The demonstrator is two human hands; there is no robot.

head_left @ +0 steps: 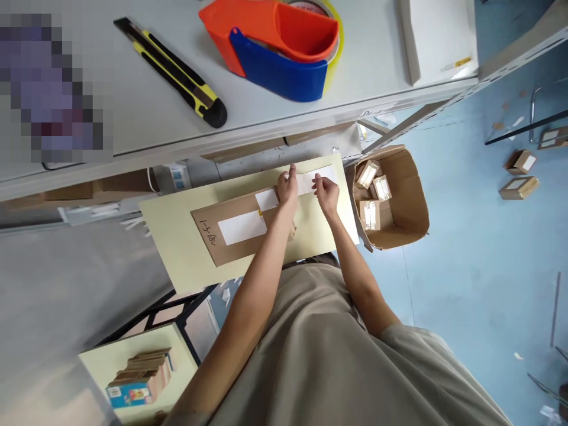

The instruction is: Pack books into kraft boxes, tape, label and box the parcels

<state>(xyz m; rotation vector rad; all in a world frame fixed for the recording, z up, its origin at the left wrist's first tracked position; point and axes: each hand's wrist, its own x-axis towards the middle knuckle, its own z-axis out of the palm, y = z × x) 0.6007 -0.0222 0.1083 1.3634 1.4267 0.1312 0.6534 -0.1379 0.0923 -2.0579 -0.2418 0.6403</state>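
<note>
A flat brown cardboard box [206,239] with handwriting on it lies on a pale yellow tabletop [164,236]. One white label [242,229] is on its face, and a white paper piece [266,200] lies over its upper edge. At the box's right end my left hand [287,189] is closed with the thumb raised, at the end of a white label strip [305,184]. My right hand [326,194] pinches the strip further right, with its fingers curled in. The strip runs between both hands, above the tabletop.
A grey shelf ahead holds a yellow-black utility knife [171,71] and an orange-blue tape dispenser [284,50]. An open carton [408,201] with several small boxes stands right of the table. Behind on the left, a low table [100,361] bears stacked cardboard [142,376].
</note>
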